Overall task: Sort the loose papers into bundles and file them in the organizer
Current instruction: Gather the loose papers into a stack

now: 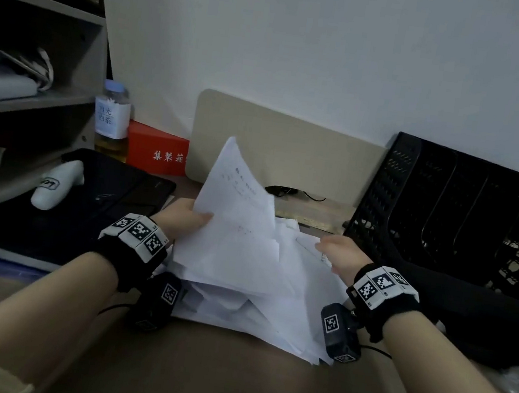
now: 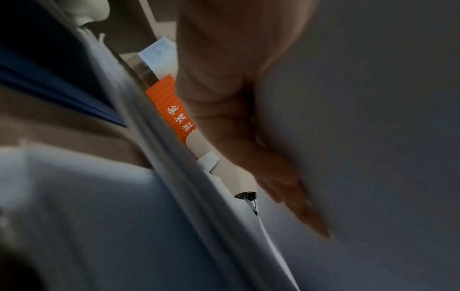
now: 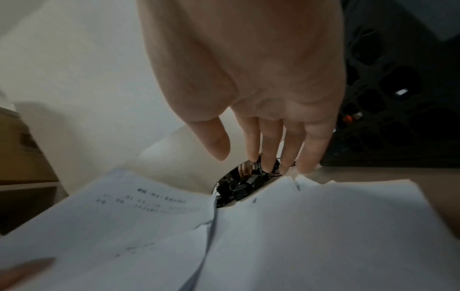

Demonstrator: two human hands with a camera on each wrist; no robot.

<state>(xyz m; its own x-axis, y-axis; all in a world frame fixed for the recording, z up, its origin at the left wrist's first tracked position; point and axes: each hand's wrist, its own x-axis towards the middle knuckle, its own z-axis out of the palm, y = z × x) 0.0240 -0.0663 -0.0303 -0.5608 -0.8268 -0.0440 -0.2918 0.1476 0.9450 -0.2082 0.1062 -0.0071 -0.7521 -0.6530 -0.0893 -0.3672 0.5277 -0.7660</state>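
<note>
A loose heap of white papers point(image 1: 248, 297) lies on the brown desk in front of me. My left hand point(image 1: 188, 216) grips a tilted bundle of printed sheets point(image 1: 238, 193) by its left edge, thumb on top and fingers point(image 2: 278, 173) flat against the back of the bundle, lifted above the heap. My right hand point(image 1: 338, 251) hovers over the right side of the heap with straight fingers point(image 3: 268, 141), holding nothing. The black mesh organizer point(image 1: 457, 209) leans against the wall at the right, its slots facing me.
A grey shelf unit point(image 1: 31, 90) stands at the left. A bottle point(image 1: 111, 117), a red box point(image 1: 156, 153) and a beige board point(image 1: 287, 150) line the wall. A black bag point(image 1: 113, 193) with a white object point(image 1: 55, 186) lies left. Binder clips point(image 3: 239, 187) sit behind the papers.
</note>
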